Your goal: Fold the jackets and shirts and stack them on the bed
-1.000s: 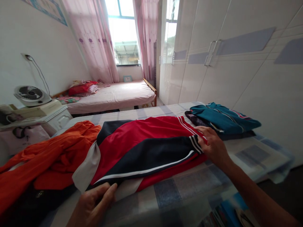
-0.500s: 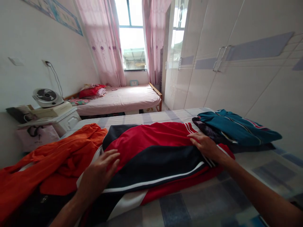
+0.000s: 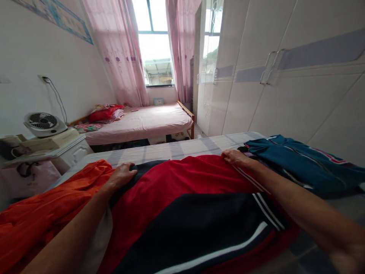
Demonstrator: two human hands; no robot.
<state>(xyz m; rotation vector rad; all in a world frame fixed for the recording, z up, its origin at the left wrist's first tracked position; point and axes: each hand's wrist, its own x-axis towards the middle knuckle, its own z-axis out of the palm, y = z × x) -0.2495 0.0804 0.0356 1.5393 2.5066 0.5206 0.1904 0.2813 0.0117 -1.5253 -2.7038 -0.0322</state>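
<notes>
A red and navy track jacket with white stripes and a striped hem lies spread on the bed in front of me. My left hand is closed on its far left edge, the fingers curled on the navy part. At the far right corner, my right hand pinches the red cloth beside the striped band. An orange garment lies in a heap to the left, partly behind my left forearm. To the right of my right hand is a teal zip jacket, laid over darker clothing.
The clothes lie on a bed with a checked sheet. Beyond it stands another bed with a pink sheet. A small fan sits on boxes over a white cabinet at left. A wardrobe lines the right side.
Both hands have moved forward to the jacket's far edge and closed on it. The jacket's far side has come up slightly, and the view has shifted a little.
</notes>
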